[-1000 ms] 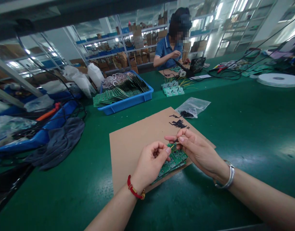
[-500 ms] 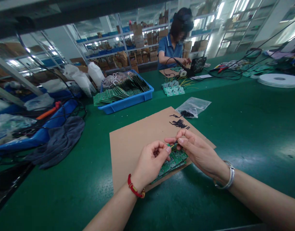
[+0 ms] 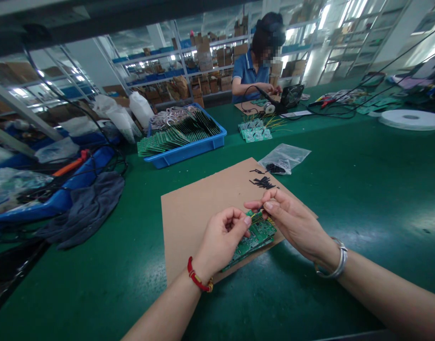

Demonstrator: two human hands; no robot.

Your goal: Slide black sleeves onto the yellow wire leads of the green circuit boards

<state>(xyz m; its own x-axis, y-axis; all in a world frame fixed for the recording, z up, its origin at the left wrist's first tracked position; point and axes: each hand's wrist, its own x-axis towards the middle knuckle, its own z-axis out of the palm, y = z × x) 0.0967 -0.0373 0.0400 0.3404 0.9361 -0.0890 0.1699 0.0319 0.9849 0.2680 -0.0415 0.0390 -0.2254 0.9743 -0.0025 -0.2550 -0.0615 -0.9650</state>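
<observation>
Above the near part of a cardboard sheet [image 3: 199,203], my left hand [image 3: 227,237] is closed, thumb and forefinger pinching a thin yellow wire [image 3: 253,216]. Close beside it, my right hand [image 3: 288,220] pinches a short black tube [image 3: 260,208] that meets the wire's end; whether the wire is inside it is too small to tell. Beneath both hands lie stacked green circuit boards [image 3: 254,237], partly hidden by my fingers, with yellow wires showing at their right side. Loose black tubes [image 3: 263,182] are scattered on the cardboard's far right corner.
A clear plastic bag [image 3: 288,156] holding black pieces lies beyond the cardboard. Farther back stand a blue tray [image 3: 189,154] of circuit boards and more boards with yellow wires [image 3: 256,131]. A co-worker [image 3: 254,71] sits across the green table. At left lies a dark cloth [image 3: 85,208].
My right fingers have shifted slightly, uncovering more of the yellow wires on the boards. My left hand keeps its pinch in nearly the same place.
</observation>
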